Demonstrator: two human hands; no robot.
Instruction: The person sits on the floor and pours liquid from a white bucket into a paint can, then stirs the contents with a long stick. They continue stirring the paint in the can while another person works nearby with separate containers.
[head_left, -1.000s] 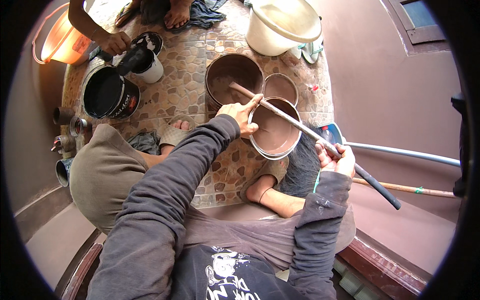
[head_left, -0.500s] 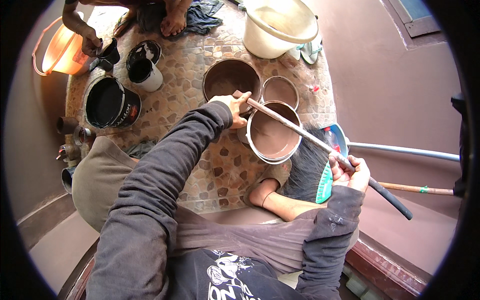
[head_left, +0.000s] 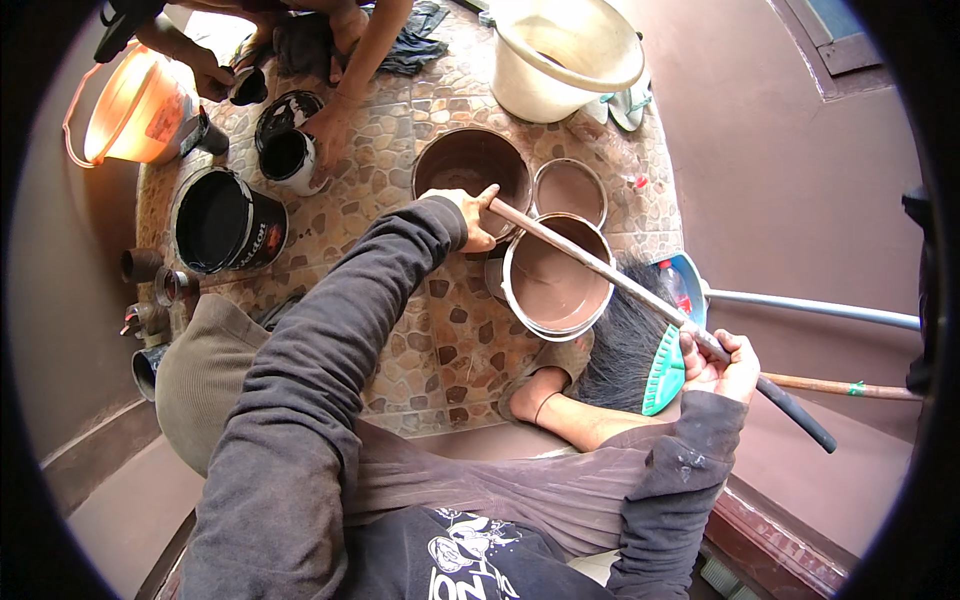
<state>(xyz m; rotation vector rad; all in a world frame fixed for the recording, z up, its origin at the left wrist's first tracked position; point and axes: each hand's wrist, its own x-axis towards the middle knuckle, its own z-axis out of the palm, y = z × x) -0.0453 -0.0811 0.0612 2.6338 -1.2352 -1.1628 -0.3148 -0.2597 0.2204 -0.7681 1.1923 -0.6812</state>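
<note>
A long thin pole (head_left: 590, 258), brown along most of its length and dark at its lower right end, slants across a white-rimmed bucket of brown paint (head_left: 548, 285). My right hand (head_left: 725, 370) grips the pole toward its dark end, palm turned up. The fingers of my left hand (head_left: 468, 215) are on the pole's upper end, at the near side of a larger pot (head_left: 425, 165) with brown paint inside; some of these fingers are hidden. Beside both stands a smaller round container of brown paint (head_left: 570, 190).
Another person's hand (head_left: 325, 135) is at a white cup (head_left: 305, 170) of black paint; their other hand holds a dark cup (head_left: 248, 88). A black paint bucket (head_left: 262, 225), an orange bucket (head_left: 120, 110), a cream tub (head_left: 530, 95), a green-headed broom (head_left: 662, 375) and a blue dustpan (head_left: 690, 280) stand around.
The pole's upper end now lies at my left fingertips rather than beyond them. The other person has reached down to the white cup and lifted the dark cup. The view has shifted slightly.
</note>
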